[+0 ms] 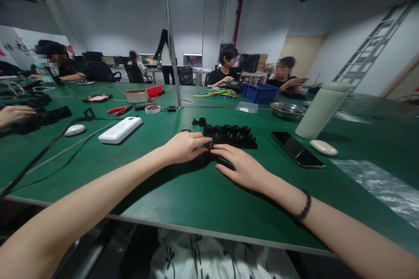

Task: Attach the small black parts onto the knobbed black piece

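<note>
Black plastic, by its look, the small part (208, 145) sits between the hands, back from the middle of the green table's (183, 202) near edge, just beside rows of black pieces (231, 133). The left hand (183, 146) seems to pinch it; the right hand's (242, 165) fingertips meet it, thumb spread apart. Two-handed handling appears underway; next calls for steady, light fingertip control.

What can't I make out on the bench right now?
All in the head view:
- Black piece at the fingertips: shape mostly covered by the left hand and right hand.
- Black parts in rows beyond: too small and dark for detail.
- Blue bin: near wall hides its bottom.
- Clear plastic: cut off by the right edge.
</note>
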Demonstrator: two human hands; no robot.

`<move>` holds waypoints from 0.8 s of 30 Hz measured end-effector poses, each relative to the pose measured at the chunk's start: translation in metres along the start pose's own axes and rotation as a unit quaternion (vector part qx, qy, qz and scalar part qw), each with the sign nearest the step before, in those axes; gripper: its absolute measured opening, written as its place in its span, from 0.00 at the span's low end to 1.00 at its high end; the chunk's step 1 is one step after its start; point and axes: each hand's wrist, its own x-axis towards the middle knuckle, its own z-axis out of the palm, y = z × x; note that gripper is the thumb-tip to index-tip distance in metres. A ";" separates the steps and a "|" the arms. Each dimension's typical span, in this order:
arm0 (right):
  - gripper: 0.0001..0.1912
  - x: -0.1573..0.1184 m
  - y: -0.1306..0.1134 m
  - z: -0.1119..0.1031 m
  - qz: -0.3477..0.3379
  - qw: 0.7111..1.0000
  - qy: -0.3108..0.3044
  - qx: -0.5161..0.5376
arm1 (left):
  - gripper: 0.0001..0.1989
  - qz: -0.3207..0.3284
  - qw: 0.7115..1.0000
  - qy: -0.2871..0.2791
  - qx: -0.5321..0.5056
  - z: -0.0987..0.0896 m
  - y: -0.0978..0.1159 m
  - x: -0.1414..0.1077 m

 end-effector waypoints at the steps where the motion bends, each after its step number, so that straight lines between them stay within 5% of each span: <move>1: 0.20 0.000 0.000 0.000 0.000 1.000 0.003 0.004 | 0.18 0.001 1.000 0.001 0.001 0.000 0.000 0.000; 24: 0.20 0.001 -0.001 -0.001 -0.002 1.000 0.008 0.009 | 0.17 0.003 1.000 0.004 -0.015 -0.001 0.001 0.001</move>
